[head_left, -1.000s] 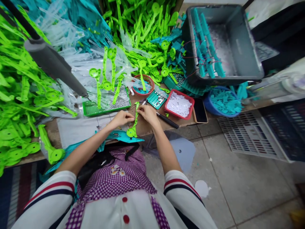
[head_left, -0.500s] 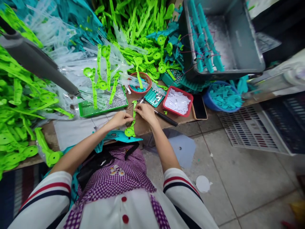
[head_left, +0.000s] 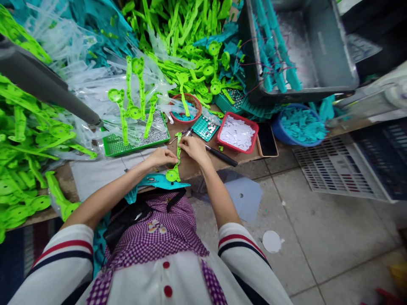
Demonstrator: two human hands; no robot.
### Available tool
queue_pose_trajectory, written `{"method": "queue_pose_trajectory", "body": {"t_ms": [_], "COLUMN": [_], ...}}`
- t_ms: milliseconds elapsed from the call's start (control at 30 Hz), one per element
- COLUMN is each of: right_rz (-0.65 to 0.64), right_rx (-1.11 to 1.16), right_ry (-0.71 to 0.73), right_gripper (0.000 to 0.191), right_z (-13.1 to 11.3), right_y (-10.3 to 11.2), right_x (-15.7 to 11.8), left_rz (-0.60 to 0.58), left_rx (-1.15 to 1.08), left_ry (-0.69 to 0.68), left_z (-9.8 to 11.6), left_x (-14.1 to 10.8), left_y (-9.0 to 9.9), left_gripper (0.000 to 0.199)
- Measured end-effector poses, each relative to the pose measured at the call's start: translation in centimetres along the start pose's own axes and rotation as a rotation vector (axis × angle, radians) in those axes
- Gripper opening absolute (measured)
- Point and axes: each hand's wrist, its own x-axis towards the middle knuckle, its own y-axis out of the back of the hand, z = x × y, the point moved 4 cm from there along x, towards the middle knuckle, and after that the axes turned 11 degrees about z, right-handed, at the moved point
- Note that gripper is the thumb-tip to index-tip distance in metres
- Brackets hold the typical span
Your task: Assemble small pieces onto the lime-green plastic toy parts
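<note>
A narrow patch of counter (head_left: 190, 167) lay open between the green piece (head_left: 173, 174) and the right forearm (head_left: 220, 192); beyond, the black handle (head_left: 223, 156) and red tray (head_left: 254, 141) obstructed the right side, the grey tool (head_left: 47, 82) the far left.

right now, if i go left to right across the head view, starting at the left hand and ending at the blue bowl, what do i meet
left hand → green plastic piece → right hand → red tub → phone → blue bowl
</note>
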Motion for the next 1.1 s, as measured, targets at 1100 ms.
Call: {"method": "queue_pose_trajectory", "body": {"t_ms": [1100], "right_rz": [-0.017], "right_rx": [-0.011], "right_ry": [0.008], "right_gripper": [0.019], "right_z": [-0.3], "right_y": [0.2], "right_x": [-0.1], "left_rz": [0.035], "left_rx": [0.388], "left_ry": [-0.067], "left_z": [0.7], "left_x": [0.1], "left_y": [-0.9], "left_gripper": [0.018]}}
